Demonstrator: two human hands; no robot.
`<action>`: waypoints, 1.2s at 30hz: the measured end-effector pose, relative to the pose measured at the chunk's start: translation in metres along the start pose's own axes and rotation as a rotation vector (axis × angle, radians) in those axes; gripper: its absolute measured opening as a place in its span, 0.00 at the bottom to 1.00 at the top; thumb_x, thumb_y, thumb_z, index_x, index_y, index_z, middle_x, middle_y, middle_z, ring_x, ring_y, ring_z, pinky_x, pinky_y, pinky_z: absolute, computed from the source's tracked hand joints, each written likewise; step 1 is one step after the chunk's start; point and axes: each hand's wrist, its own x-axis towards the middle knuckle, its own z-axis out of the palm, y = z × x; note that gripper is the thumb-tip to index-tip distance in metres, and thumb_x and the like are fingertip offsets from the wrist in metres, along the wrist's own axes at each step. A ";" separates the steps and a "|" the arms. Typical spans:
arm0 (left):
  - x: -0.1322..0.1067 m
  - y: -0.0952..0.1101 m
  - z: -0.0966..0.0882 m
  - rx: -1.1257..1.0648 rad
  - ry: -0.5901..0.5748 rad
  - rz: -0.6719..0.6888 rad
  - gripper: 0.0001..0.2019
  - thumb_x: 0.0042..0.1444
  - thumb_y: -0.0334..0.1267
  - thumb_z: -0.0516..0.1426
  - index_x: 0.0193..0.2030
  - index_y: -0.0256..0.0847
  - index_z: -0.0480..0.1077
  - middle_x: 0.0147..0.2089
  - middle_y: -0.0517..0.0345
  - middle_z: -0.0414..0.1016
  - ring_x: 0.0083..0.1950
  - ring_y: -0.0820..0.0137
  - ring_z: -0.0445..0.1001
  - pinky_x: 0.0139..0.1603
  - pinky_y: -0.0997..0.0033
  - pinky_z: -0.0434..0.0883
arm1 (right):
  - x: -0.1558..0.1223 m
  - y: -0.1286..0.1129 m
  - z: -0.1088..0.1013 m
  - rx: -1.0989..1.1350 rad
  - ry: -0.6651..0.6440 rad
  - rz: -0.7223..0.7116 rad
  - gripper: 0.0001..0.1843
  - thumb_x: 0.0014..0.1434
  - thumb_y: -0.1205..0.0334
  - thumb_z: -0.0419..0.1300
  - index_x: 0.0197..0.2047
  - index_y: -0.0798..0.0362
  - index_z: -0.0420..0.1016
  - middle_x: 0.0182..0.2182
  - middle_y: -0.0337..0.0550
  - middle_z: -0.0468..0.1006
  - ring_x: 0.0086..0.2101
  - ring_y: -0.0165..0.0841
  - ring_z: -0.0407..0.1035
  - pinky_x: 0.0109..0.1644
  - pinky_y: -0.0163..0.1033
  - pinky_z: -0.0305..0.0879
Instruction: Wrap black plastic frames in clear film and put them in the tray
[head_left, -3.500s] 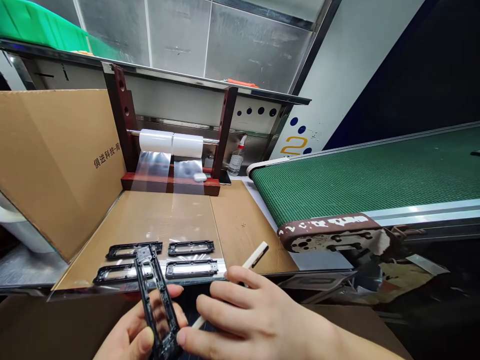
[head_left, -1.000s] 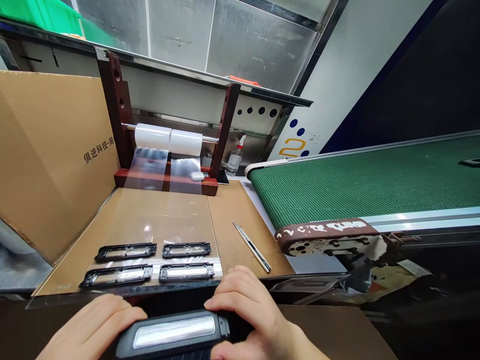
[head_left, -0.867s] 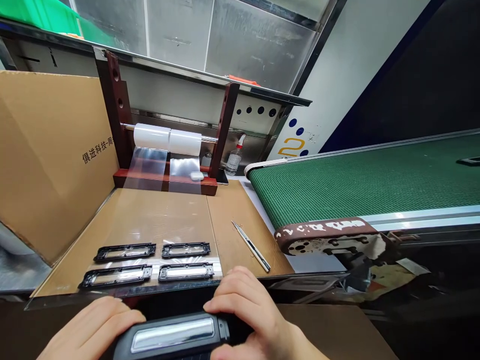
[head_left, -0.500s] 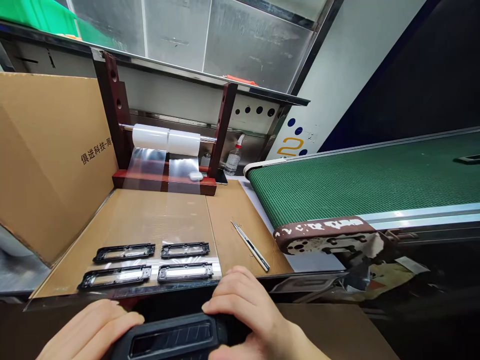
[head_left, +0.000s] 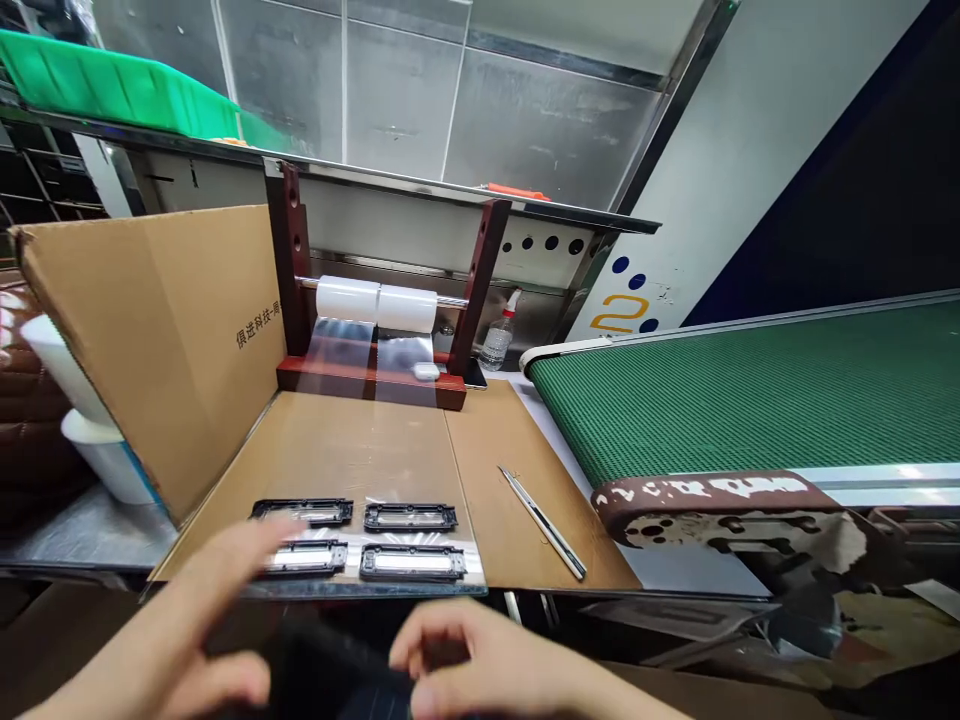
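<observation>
My left hand (head_left: 187, 630) is raised with fingers stretched and thumb apart, holding nothing; it is slightly blurred. Its fingertips overlap the left part of several narrow black rectangular frames (head_left: 411, 516), which lie in two rows on clear film by the table's front edge. My right hand (head_left: 487, 660) is below that edge, fingers loosely curved and thumb apart, nothing visible between them. Beside it, at the bottom, a dark object (head_left: 360, 690) shows only dimly and is mostly cut off. Whether the right fingertips touch it is hard to see.
A silver cutter knife (head_left: 544, 525) lies on cardboard at right. Behind stand two film rolls (head_left: 377, 303) on a dark red wooden stand (head_left: 375, 388). A cardboard panel (head_left: 180, 320) rises at left, a green conveyor belt (head_left: 750, 400) at right, a spray bottle (head_left: 498, 338) at back.
Both hands have come off the black case they held by its ends. My left hand has risen toward the frames. The view has shifted, so the table sits farther right and lower.
</observation>
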 end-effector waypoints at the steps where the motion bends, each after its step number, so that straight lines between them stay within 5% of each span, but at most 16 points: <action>1: 0.016 -0.008 -0.003 -0.176 0.050 -0.205 0.44 0.44 0.69 0.55 0.67 0.57 0.50 0.71 0.59 0.56 0.70 0.55 0.55 0.72 0.55 0.49 | 0.006 -0.014 -0.003 -0.107 0.136 -0.100 0.20 0.42 0.52 0.71 0.37 0.52 0.75 0.30 0.34 0.72 0.31 0.26 0.64 0.38 0.32 0.61; 3: 0.050 -0.028 -0.008 -0.431 0.148 -0.551 0.49 0.47 0.72 0.48 0.70 0.49 0.37 0.75 0.54 0.41 0.73 0.58 0.42 0.73 0.56 0.36 | 0.026 -0.038 -0.012 -0.394 0.394 -0.322 0.17 0.48 0.60 0.69 0.42 0.51 0.75 0.36 0.38 0.74 0.38 0.32 0.67 0.46 0.38 0.63; 7: 0.100 -0.057 -0.006 -0.671 0.057 -0.710 0.44 0.57 0.65 0.40 0.69 0.33 0.35 0.71 0.34 0.49 0.68 0.57 0.57 0.71 0.53 0.51 | 0.085 -0.051 -0.029 -0.863 0.627 -0.556 0.17 0.53 0.64 0.67 0.47 0.50 0.73 0.40 0.43 0.76 0.43 0.37 0.68 0.50 0.43 0.64; 13: 0.113 -0.053 0.000 -0.806 -0.050 -0.750 0.37 0.61 0.60 0.40 0.69 0.36 0.39 0.67 0.36 0.60 0.60 0.58 0.69 0.68 0.50 0.54 | 0.140 -0.033 -0.034 -1.008 0.624 -0.534 0.17 0.52 0.65 0.67 0.46 0.50 0.75 0.41 0.44 0.76 0.43 0.39 0.67 0.49 0.45 0.63; 18: 0.112 -0.060 -0.001 -0.851 -0.093 -0.729 0.34 0.62 0.58 0.41 0.69 0.42 0.38 0.66 0.39 0.63 0.53 0.60 0.75 0.68 0.49 0.53 | 0.145 -0.036 -0.036 -1.049 0.589 -0.491 0.17 0.53 0.62 0.67 0.48 0.50 0.74 0.42 0.44 0.76 0.44 0.39 0.67 0.49 0.44 0.62; 36: 0.110 -0.060 0.002 -0.923 -0.012 -0.719 0.38 0.59 0.61 0.46 0.69 0.43 0.39 0.63 0.41 0.65 0.51 0.59 0.75 0.65 0.47 0.58 | 0.152 -0.042 -0.034 -1.115 0.546 -0.448 0.17 0.54 0.61 0.66 0.48 0.52 0.74 0.42 0.45 0.77 0.44 0.40 0.67 0.49 0.44 0.62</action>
